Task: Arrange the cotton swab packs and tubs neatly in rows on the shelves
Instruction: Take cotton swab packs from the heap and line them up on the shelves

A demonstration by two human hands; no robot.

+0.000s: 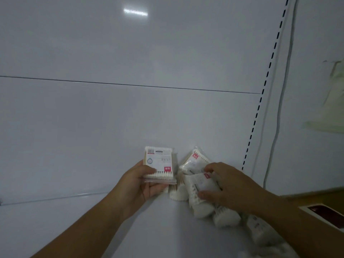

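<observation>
My left hand (pixel 138 183) grips a flat clear pack of cotton swabs (pixel 159 163) with a white label and a red square, held upright above the white shelf (pixel 55 220). To its right, my right hand (pixel 227 185) pinches another swab pack (pixel 202 185) between thumb and fingers. That pack lies on a loose heap of several more packs (pixel 226 216) spread along the shelf toward the lower right. One pack (pixel 194 161) leans against the back panel behind the heap.
The white back panel (pixel 130 53) has a horizontal seam across it. A slotted upright (pixel 268 75) and a grey cable (pixel 284 71) run down at the right. A red and white box (pixel 327 215) sits at the far right edge.
</observation>
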